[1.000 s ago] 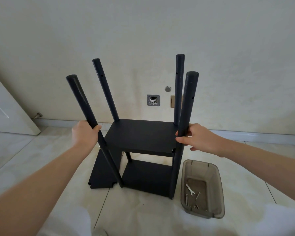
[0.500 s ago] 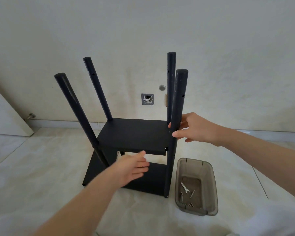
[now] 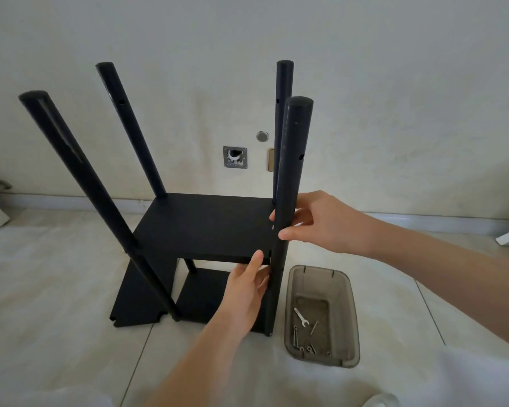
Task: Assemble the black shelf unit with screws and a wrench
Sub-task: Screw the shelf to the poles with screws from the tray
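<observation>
A half-built black shelf unit (image 3: 206,230) stands on the tiled floor (image 3: 56,274) in front of a pale wall. Four round posts rise from it; a middle shelf panel (image 3: 209,224) sits partway up and a lower panel rests near the floor. A spare panel (image 3: 138,298) lies flat at the unit's left foot.

The right hand (image 3: 321,221) grips the near right post (image 3: 288,207), fingers and thumb wrapped round it just above the middle panel. A moment ago the left hand (image 3: 247,292) held the near left post (image 3: 86,186); it has since let go and crossed over. Now it sits at the front right corner of the middle panel, thumb on the panel's edge, fingers underneath and beside the right post. Whether they pinch the panel or only prop it cannot be told. The left post stands free, leaning outward.

Both hands now meet at one joint, which suggests the person is lining up the panel corner with the post's hole, ready for a screw.

Just right of the unit sits a smoky clear bin (image 3: 347,312). Inside lie a small wrench (image 3: 301,317) and a few screws (image 3: 306,346), not yet picked up.
</observation>
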